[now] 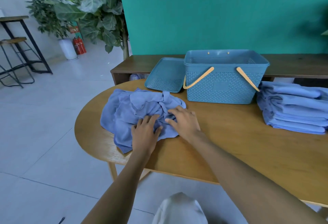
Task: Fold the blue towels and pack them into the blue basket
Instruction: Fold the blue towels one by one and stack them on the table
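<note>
Head view: both hands work a crumpled heap of blue towels point(142, 112) at the rounded end of a wooden desk point(221, 144). The left hand point(144, 131) lies on the near part of the heap, fingers spread and flat on the cloth; the right hand point(184, 122), just beside it, has its fingertips bent into a fold at the heap's edge, apparently pinching one layer, though the grip itself is partly hidden. Beyond the right hand stands the blue basket point(225, 83), open and seemingly empty, its lid point(165, 76) lying flat just beside it. Farther out on that side sits a stack of folded towels point(292, 110).

The step in hand looks like freeing a single towel from the tangle. Doing it well likely means holding the heap down with the left palm while the right draws one corner clear, then spreading it flat on the bare desk beneath the right forearm before folding.
</note>
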